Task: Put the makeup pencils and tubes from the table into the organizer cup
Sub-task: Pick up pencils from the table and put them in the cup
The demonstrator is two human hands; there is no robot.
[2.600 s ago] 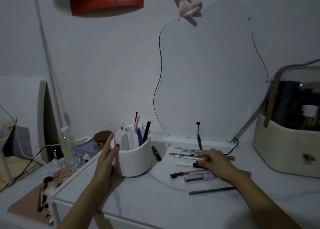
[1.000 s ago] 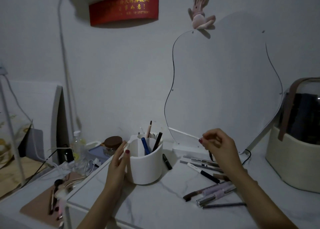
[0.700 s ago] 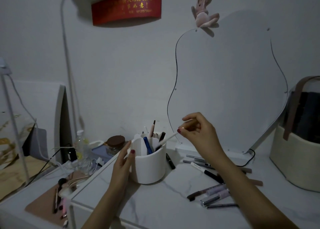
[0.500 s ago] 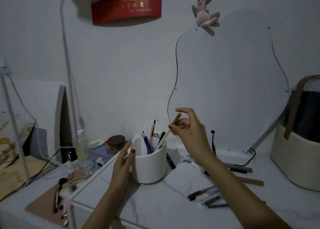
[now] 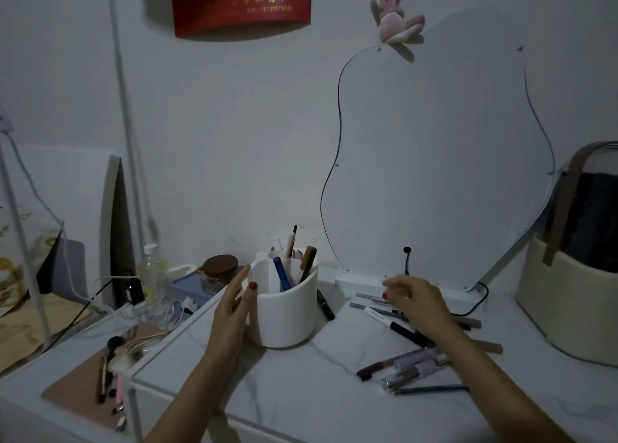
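The white organizer cup [image 5: 287,319] stands on the marble table [image 5: 301,385] with several pencils upright in it, among them a brown-capped pencil [image 5: 307,262] and a blue one [image 5: 280,273]. My left hand [image 5: 234,308] rests flat against the cup's left side. My right hand [image 5: 414,302] hovers empty, fingers apart, over a scatter of pencils and tubes to the right of the cup: a white-and-black pen [image 5: 394,325], lilac tubes [image 5: 418,367], a thin dark pencil [image 5: 431,389]. A black pen [image 5: 325,304] lies against the cup's right side.
A curved mirror [image 5: 434,161] leans on the wall behind, with a black cable at its base. A cream storage case [image 5: 568,308] sits at the right. Left of the table are a brown-lidded jar [image 5: 219,272], a bottle, cables and a lower shelf with brushes.
My right hand lifted a white pencil with a brown cap from the table, dropped it into the cup, and has come back down empty over the remaining items. My left hand stayed on the cup.
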